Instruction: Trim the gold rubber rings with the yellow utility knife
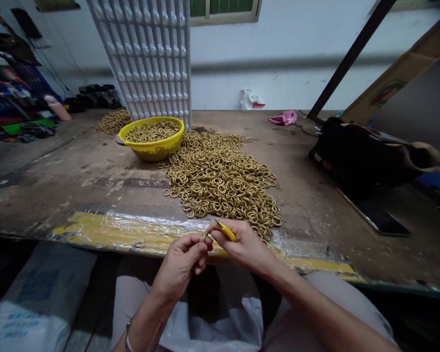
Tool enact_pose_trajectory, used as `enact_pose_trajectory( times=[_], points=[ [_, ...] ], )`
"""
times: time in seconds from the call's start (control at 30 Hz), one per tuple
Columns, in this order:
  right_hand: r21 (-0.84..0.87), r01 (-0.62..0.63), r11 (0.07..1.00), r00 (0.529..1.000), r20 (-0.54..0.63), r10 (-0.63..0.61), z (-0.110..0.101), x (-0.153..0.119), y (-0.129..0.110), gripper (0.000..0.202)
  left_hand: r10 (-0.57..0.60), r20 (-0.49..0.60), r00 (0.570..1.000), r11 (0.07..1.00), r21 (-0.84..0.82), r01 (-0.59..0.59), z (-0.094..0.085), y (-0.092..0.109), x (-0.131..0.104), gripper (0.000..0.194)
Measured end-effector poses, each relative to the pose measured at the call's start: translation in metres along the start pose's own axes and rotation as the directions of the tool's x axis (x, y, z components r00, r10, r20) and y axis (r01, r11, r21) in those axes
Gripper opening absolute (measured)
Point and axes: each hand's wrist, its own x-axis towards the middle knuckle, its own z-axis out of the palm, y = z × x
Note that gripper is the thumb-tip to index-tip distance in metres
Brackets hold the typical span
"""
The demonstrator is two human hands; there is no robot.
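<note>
My left hand (190, 254) pinches a brass-coloured ring (206, 236) between thumb and fingers, just over the table's front edge. Closed around a small yellow-handled tool (226, 231), my right hand (238, 242) meets the left at the ring. The tool's working end is hidden by the fingers, so its exact kind cannot be made out. Right behind my hands spreads a large heap of similar rings (223, 181). A yellow plastic basin (152, 149) full of rings stands at the heap's far left.
Yellow tape (110, 230) under clear film covers the table's front edge. A black bag (352, 151) and a dark phone-like slab (385, 222) lie at right. Stacked clear plastic trays (150, 58) rise behind the basin. A white plastic bag (212, 327) is at my lap.
</note>
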Motion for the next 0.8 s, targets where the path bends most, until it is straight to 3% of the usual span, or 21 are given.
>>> enact_pose_trajectory(
  times=[0.1, 0.2, 0.3, 0.47, 0.6, 0.73, 0.8],
  points=[
    [-0.234, 0.039, 0.972, 0.999, -0.021, -0.045, 0.001, -0.003, 0.003, 0.013, 0.019, -0.007, 1.000, 0.999, 0.038, -0.018, -0.001, 0.001, -0.001, 0.021],
    [-0.456, 0.057, 0.888, 0.998, 0.015, -0.057, 0.002, -0.006, 0.006, 0.025, 0.049, -0.007, 0.999, 0.995, 0.087, -0.048, -0.004, 0.001, -0.003, 0.021],
    [-0.585, 0.047, 0.809, 0.999, 0.036, -0.032, 0.004, -0.008, 0.008, 0.023, 0.079, -0.002, 0.997, 0.986, 0.145, -0.078, -0.006, 0.000, -0.003, 0.018],
    [-0.676, 0.021, 0.736, 1.000, 0.028, -0.002, 0.009, -0.008, 0.006, 0.017, 0.091, 0.027, 0.995, 0.979, 0.180, -0.095, -0.006, -0.003, -0.002, 0.016],
    [-0.723, 0.003, 0.691, 0.998, 0.044, 0.042, 0.007, -0.004, 0.007, 0.015, 0.166, 0.057, 0.985, 0.963, 0.208, -0.174, -0.002, 0.003, -0.005, 0.016],
    [-0.764, -0.246, 0.596, 0.964, -0.131, 0.231, -0.012, 0.006, 0.013, 0.014, 0.283, 0.207, 0.937, 0.930, 0.179, -0.320, 0.005, 0.016, -0.017, 0.022],
    [-0.656, -0.308, 0.689, 0.951, -0.200, 0.234, -0.019, 0.011, 0.012, 0.010, 0.308, 0.281, 0.909, 0.922, 0.147, -0.358, 0.007, 0.021, -0.020, 0.020]
  ],
)
